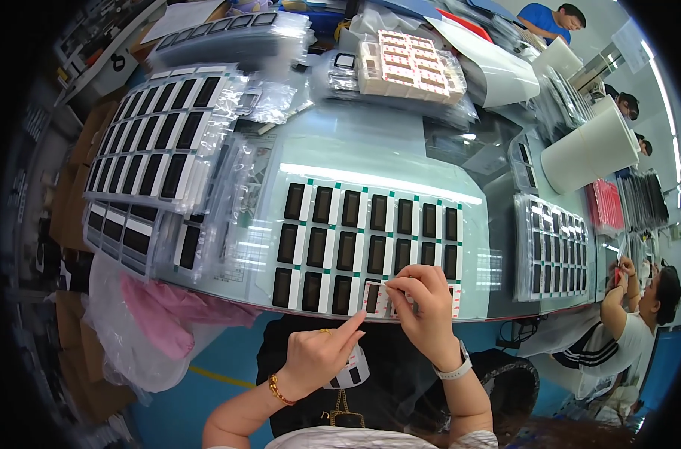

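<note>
A clear plastic sheet (281,196) lies on the worktable before me, with rows of dark rectangular panels (375,254) beside white strips and small green tabs. In its nearest row is a thin white frame with red marks (373,298) around a dark panel. My right hand (424,310) is closed in a pinch at the frame's upper right corner and covers neighbouring pieces. My left hand (316,358) has its index finger stretched to the frame's lower left corner, with the other fingers curled and nothing in them. More red-marked white edging (455,299) shows right of my right hand.
Stacked sheets of dark panels (157,135) stand at the left, another stack (554,247) at the right. A pile of red-marked white pieces (415,67) lies at the back. A white roll (591,146) stands far right. A co-worker (617,314) sits at the right.
</note>
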The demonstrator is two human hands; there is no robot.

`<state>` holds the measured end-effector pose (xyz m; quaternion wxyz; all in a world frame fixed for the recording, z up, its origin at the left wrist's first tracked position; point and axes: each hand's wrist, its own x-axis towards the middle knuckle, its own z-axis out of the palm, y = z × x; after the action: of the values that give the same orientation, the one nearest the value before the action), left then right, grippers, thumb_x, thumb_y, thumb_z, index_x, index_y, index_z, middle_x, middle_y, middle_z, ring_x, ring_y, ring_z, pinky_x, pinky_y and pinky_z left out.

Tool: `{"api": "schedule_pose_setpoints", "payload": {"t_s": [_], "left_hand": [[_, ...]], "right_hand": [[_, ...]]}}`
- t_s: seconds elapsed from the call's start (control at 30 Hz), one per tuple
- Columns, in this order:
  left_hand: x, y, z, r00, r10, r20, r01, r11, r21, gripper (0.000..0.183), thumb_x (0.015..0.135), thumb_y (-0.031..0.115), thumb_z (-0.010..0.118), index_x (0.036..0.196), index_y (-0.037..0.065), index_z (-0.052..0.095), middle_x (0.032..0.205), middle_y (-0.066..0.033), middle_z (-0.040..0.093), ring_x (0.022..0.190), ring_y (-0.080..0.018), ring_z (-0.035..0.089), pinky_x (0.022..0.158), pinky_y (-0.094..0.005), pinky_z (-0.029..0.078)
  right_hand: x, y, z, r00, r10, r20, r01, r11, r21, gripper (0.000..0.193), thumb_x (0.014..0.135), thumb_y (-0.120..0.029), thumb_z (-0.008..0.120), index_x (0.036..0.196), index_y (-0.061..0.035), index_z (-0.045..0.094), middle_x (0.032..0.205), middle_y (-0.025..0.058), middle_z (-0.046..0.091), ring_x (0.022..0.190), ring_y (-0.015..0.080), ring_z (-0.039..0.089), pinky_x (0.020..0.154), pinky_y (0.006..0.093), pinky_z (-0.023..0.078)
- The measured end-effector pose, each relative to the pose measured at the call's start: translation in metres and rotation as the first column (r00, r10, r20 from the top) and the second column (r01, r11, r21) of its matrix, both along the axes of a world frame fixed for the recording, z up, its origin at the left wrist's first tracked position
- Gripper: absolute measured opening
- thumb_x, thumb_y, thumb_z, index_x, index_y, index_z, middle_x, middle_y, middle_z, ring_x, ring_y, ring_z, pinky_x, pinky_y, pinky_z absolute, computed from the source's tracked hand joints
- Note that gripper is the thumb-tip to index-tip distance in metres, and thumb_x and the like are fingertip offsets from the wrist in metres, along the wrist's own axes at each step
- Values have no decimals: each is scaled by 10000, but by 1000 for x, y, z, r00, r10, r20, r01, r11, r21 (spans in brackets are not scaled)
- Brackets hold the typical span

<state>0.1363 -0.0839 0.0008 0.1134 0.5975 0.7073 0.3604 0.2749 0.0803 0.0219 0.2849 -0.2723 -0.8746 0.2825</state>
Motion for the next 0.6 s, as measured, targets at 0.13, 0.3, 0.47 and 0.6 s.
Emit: {"api": "schedule_pose_setpoints", "payload": {"t_s": [0.13, 0.3, 0.47, 0.6], "left_hand": [[0, 2, 0, 998, -4, -57, 4, 1000, 8, 431, 917, 224, 752, 1323, 95, 690, 488, -1, 485, 384, -156, 495, 407, -307, 387], [1, 8, 11, 992, -26, -124, 14, 996, -91, 491, 927, 267, 739, 1379, 96, 647, 471, 4, 490, 361, -164, 483, 395, -307, 381], [0, 9, 15, 985, -45, -168, 18, 987, -157, 509, 937, 292, 725, 1397, 97, 630, 457, 7, 481, 356, -167, 492, 390, -312, 388], [-3, 11, 24, 972, -85, -219, 42, 980, -192, 508, 949, 295, 706, 1400, 79, 620, 459, 2, 487, 361, -166, 512, 388, -312, 397]], "right_hand": [[-2, 0, -2, 1000, -12, 7, 11, 998, 54, 143, 818, -41, 776, 942, -72, 712, 985, 51, 649, 852, 257, 588, 732, 370, 468], [0, -1, -3, 995, -12, 104, -6, 986, 167, 172, 831, -51, 752, 993, -88, 706, 1015, 47, 640, 887, 262, 595, 759, 388, 453], [2, 2, 8, 982, -72, 175, 13, 948, 318, 290, 832, -9, 720, 1115, -71, 724, 1054, 66, 649, 935, 266, 587, 789, 387, 439], [17, -8, 16, 976, 1, 216, -74, 940, 334, 393, 809, -13, 704, 1196, -78, 718, 1224, 58, 683, 1074, 284, 606, 871, 400, 430]]}}
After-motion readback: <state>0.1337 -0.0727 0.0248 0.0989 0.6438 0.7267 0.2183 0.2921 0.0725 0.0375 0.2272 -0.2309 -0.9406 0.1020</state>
